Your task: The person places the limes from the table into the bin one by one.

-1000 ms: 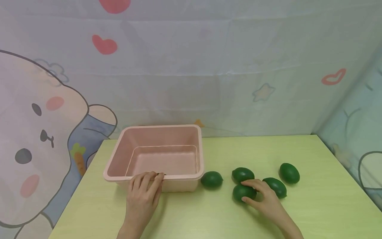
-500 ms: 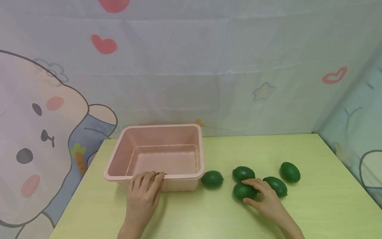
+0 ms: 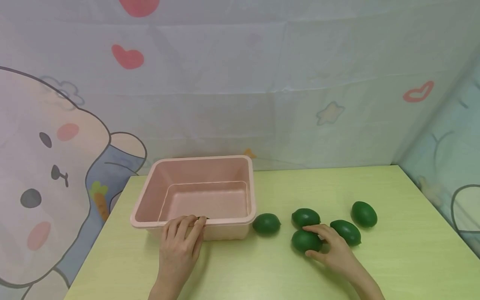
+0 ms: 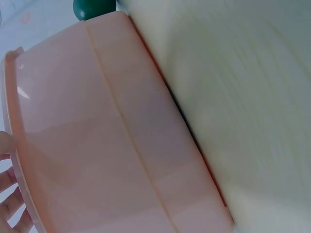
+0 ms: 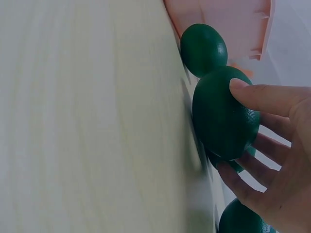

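Observation:
A pink plastic basin stands at the left of the table. My left hand grips its near rim, fingers hooked over the edge; in the left wrist view the fingers show behind the rim. A small dark patch by those fingertips cannot be made out. My right hand holds a green lime on the table, thumb on its near side and fingers at its far side. In the right wrist view the thumb presses the lime, and the fingers spread behind it.
Just behind the held lime lies another lime. One lime sits beside the basin's right wall. Two more, a lime and a lime, lie right of my right hand. A printed cloth hangs behind the yellow-green table.

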`<state>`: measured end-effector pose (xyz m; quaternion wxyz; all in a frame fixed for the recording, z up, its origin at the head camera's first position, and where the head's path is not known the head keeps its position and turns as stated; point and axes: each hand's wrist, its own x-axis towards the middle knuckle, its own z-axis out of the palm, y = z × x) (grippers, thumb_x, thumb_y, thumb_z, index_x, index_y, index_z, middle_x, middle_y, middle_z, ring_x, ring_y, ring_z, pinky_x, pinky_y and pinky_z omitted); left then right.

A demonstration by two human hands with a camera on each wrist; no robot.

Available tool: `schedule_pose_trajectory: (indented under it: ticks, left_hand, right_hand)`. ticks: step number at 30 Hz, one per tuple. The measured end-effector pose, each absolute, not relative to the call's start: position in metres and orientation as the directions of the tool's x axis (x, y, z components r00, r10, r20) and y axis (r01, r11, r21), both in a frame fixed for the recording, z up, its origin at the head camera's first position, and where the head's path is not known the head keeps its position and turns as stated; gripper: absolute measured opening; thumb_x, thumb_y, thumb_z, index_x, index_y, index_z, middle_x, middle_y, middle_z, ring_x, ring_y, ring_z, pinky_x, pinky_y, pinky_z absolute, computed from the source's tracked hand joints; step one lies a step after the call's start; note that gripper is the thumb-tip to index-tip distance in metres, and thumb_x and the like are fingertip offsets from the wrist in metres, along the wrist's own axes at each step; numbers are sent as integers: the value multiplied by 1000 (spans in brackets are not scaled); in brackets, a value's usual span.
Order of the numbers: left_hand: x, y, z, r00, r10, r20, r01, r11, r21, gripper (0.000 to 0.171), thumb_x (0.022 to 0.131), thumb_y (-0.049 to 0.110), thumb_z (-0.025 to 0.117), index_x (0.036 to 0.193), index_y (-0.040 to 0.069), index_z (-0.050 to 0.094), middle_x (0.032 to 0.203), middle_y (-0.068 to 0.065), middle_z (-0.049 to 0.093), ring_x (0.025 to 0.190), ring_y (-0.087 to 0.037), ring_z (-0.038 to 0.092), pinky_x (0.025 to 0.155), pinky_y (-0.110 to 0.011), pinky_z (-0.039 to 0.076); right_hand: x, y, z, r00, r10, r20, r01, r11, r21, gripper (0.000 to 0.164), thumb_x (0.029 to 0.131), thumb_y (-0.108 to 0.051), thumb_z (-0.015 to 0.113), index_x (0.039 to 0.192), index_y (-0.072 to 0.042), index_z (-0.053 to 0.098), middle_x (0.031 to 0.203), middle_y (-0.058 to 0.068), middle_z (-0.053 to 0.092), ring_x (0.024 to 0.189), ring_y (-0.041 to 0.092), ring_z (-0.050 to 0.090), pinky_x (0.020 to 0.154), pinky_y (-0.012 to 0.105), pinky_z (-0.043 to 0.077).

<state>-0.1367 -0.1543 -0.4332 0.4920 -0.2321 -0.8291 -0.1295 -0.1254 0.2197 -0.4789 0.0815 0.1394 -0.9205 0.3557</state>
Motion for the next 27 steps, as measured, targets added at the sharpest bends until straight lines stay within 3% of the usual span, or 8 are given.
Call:
schedule_pose_trajectory:
  ticks: [10, 17, 27]
  left_hand:
    - [-137, -154, -434, -410, 256, 875, 513, 858, -11, 30, 102, 25, 44, 99, 11, 71, 93, -8, 66, 91, -29, 58, 82, -42, 44]
    - [-137, -154, -435, -418, 257, 871, 515, 857, -6, 32, 102, 26, 43, 99, 10, 71, 93, -8, 66, 92, -29, 58, 83, -42, 43]
    - [-137, -155, -434, -407, 253, 877, 516, 857, -8, 31, 102, 25, 44, 99, 10, 71, 93, -8, 66, 91, -29, 58, 83, -42, 43]
  right_hand:
    - [-123, 217, -477, -953, -236, 190, -303, 700, -646, 63, 68, -21, 85, 126, -19, 59, 122, -5, 61, 109, 19, 59, 84, 26, 51]
    - [-121, 216, -481, -964, -222, 144, -261, 709, -655, 68, 68, -21, 85, 129, -21, 56, 128, -3, 60, 119, 26, 57, 94, 38, 51]
    - [-122, 215, -482, -966, -219, 135, -252, 697, -671, 69, 68, -19, 85, 131, -21, 55, 128, 0, 60, 117, 26, 58, 89, 30, 51]
